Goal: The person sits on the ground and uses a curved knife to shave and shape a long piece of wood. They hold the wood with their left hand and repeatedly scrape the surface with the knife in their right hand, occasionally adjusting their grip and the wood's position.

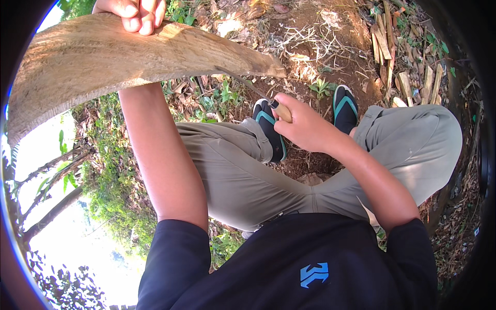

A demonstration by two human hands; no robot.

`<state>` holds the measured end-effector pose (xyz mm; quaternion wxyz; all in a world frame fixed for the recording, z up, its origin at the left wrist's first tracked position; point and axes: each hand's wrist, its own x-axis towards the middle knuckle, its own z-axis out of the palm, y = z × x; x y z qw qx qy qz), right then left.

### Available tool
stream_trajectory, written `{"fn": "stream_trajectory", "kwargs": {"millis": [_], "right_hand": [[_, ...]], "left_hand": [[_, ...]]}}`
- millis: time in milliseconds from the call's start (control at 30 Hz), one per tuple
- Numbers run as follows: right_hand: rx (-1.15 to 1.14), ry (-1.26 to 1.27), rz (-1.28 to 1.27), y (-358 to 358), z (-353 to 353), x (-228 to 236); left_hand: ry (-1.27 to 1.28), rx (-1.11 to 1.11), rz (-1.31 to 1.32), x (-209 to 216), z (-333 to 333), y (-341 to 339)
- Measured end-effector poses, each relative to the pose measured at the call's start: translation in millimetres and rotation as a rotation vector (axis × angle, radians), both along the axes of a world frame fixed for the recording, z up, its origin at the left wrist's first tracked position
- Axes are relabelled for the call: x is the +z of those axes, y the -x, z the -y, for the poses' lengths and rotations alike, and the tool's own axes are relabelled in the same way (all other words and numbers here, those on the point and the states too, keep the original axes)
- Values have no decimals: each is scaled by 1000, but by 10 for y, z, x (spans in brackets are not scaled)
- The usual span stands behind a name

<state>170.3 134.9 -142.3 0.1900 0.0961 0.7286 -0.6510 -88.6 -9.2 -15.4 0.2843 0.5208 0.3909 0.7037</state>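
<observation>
Head view, sole view available. The wooden board [139,54] is located across the upper left, held off the ground ahead of the person. The left forearm passes behind it, and the left hand [137,11] reappears at the far edge. Its fingers [146,24] are bent over that edge onto the visible face and have hold of the board; the thumb's placement cannot be determined. The right hand [305,121] has its fingers wrapped closely around the pale handle of a hand tool [282,112], with no evident gap. The tool's slim, dark blade slants up and left, its end overlapping the board's near edge; whether it is in contact cannot be confirmed.

Assessment: the step in hand appears to be working the near edge with the blade. The next move would call for a steady left hold and a controlled stroke, with the edge kept clear of the left forearm.

Condition of board: brown, crescent-like in outline, broad at left and tapering to a narrow end at right. Streaked grain runs along the face. The near edge shows rough, fine ridging toward the left; a sunlit patch lies near the left hand.
</observation>
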Motion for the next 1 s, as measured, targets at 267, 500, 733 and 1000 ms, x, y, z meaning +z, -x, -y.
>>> {"fn": "stream_trajectory", "kwargs": {"millis": [267,500,733,1000], "right_hand": [[-61,-70,1,12,-5,78],[-256,-320,-136,104,-183,98],[-96,-804,31,129,-602,169],[6,-1015,50,122,-654,5]], "left_hand": [[11,-25,-7,-5,35,56],[-35,225,23,25,-119,-248],[-111,324,35,-65,3,-186],[-93,169,164,-127,88,38]]}}
